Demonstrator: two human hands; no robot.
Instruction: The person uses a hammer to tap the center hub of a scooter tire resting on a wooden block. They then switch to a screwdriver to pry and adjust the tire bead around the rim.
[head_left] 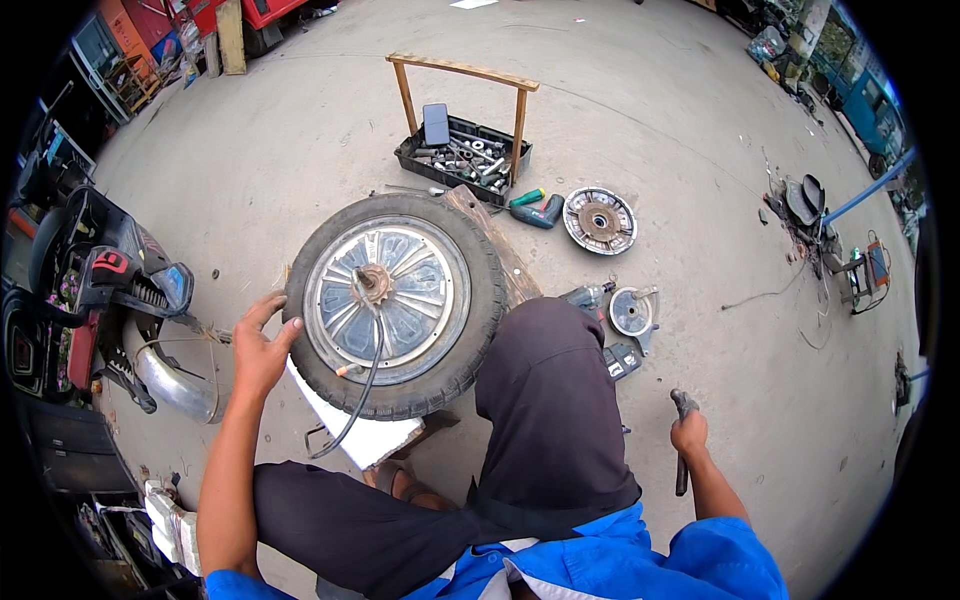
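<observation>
A motor wheel with a black tire [431,250] lies flat on a wooden board [512,275] and a white slab [383,438] in front of me. Its silver hub has a central axle [371,283] with a black cable running down over the tire. My left hand [262,345] is at the tire's left edge, thumb and fingers apart. My right hand [688,432] grips a dark hammer [683,405] low on the right, beside my knee.
Ahead sit a tool tray [415,160] with a wooden handle, a green screwdriver [527,198], a drill [540,215] and a round hub plate [600,220]. More drills and a drum part [630,312] lie beside my knee. Scooter parts [140,290] crowd the left; clutter [810,205] lies right.
</observation>
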